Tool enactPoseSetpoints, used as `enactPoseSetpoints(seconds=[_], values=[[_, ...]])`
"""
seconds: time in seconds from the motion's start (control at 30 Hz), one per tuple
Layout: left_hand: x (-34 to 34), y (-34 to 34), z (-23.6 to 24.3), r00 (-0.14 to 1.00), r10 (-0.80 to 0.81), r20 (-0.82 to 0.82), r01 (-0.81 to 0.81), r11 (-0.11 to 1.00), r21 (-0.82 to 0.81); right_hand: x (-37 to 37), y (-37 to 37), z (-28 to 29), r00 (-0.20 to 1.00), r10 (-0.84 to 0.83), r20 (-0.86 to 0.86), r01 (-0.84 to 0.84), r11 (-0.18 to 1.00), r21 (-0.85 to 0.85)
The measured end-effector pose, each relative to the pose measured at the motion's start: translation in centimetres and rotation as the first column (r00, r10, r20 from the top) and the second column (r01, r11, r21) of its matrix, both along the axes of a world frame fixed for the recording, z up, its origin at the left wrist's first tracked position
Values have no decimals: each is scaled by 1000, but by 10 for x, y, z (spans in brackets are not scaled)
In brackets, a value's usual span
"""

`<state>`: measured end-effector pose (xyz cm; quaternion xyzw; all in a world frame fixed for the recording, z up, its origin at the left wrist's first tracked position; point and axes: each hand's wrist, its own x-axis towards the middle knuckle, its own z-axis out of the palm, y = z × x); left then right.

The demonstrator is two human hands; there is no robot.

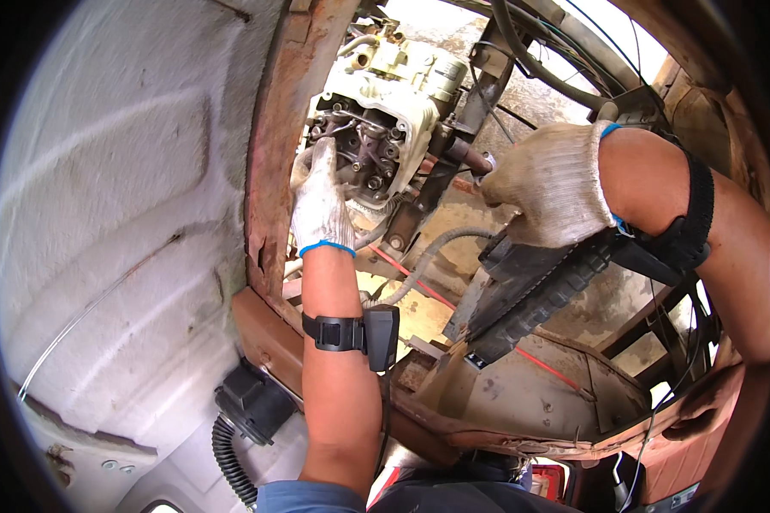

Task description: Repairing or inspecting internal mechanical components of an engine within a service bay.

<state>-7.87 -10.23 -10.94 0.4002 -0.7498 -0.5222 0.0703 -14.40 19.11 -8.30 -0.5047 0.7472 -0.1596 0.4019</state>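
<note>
An engine (423, 111) lies at the upper middle, its top uncovered and dark metal parts showing inside a pale rim. My left hand (323, 205), in a whitish knitted glove with a blue cuff, rests at the near left corner of that opening. One finger stretches over the rim; the others curl in, their tips hidden. To the right, my right hand (552, 184), in a similar soiled glove, bends downward with fingers curled. Beside its fingertips is the shiny end of a brownish metal cylinder (468, 156). What the right fingers hold is hidden behind the glove.
A black finned radiator (539, 295) slants below my right hand. A grey corrugated hose (432, 256) and a thin red tube (411, 278) cross the bay. Rusty frame metal (269, 171) borders the left, beside a pale panel (128, 171). A black ribbed-hose housing (255, 402) sits lower left.
</note>
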Motion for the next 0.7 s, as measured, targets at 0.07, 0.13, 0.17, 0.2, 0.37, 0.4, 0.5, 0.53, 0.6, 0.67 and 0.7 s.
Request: enactPoseSetpoints(seconds=[0.07,0.13,0.17,0.2,0.37,0.4,0.5,0.53,0.6,0.67,0.7], values=[[-1,6,7,968,-230,97,248,854,-457,-1,0,2,1000,-12,19,12,1000,-16],[4,17,13,934,-249,257,357,608,-709,-1,0,3,999,-14,29,15,1000,-16],[6,24,14,911,-234,338,409,431,-804,-1,0,3,999,-19,37,19,1000,-10],[6,23,21,887,-333,320,459,563,-688,-1,0,4,999,-27,44,27,1000,0],[1,23,31,819,-487,304,570,624,-535,0,-2,2,998,-33,44,33,999,10],[0,23,33,794,-526,304,597,581,-554,-1,-2,2,998,-39,52,38,999,5],[2,24,35,791,-565,236,597,627,-501,-1,-2,1,998,-36,47,36,999,5],[3,24,36,806,-499,318,590,630,-505,-1,-2,1,998,-34,46,34,999,5],[3,24,37,793,-441,421,609,603,-515,-1,-1,1,997,-48,57,48,999,-1],[1,25,36,793,-400,460,609,554,-568,-1,0,1,997,-50,53,50,999,-7],[0,26,35,793,-342,504,607,508,-611,-2,0,1,998,-51,46,51,999,-8]])
